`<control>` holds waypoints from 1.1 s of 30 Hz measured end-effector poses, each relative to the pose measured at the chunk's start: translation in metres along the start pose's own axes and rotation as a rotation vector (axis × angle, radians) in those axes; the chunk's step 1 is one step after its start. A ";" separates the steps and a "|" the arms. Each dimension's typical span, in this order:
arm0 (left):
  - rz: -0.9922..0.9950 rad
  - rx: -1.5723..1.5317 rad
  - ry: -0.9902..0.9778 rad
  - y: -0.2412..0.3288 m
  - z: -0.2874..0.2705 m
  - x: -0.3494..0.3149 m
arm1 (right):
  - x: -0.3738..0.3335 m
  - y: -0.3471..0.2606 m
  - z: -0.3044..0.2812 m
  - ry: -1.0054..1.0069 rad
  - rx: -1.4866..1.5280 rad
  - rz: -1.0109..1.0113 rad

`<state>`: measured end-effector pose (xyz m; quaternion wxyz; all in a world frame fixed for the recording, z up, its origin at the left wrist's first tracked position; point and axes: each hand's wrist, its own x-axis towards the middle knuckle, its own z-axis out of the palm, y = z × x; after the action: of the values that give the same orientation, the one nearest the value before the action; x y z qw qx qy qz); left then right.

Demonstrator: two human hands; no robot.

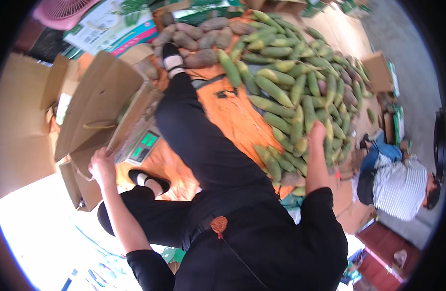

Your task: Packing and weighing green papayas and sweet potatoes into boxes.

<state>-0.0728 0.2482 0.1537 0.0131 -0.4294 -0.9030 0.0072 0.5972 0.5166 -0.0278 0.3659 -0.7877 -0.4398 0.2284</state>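
Note:
My left hand [101,164] is closed over the near edge of an open cardboard box [89,104], whose flaps stand up. The box rests beside a scale with a lit green display [144,145]. On the right, my right hand [317,130] reaches over a large heap of long green radishes [293,89]. Its fingers are too foreshortened to make out, so whether it holds a radish is unclear. The heap lies on an orange sheet [228,114], with my outstretched leg along its left side.
Brownish-purple roots [198,41] are piled at the far end. A printed carton [111,26] and a pink plastic fan-like object [63,12] stand at the far left. Another person in a striped top [400,186] bends at the right, near a dark red box [388,252].

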 end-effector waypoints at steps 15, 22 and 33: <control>-0.085 -0.040 -0.037 -0.010 -0.002 -0.011 | -0.172 -0.442 0.089 -1.005 0.973 -0.333; -0.087 -0.073 -0.018 -0.007 -0.004 -0.006 | -0.245 -0.553 0.154 -1.636 1.135 -0.055; -0.076 -0.061 -0.018 -0.006 -0.007 -0.012 | -0.362 -0.524 0.207 -1.571 0.749 -0.354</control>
<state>-0.0700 0.2351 0.1603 -0.0082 -0.3950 -0.9185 -0.0170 -0.0040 0.4638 0.2634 0.2221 -0.1527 -0.5756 0.7720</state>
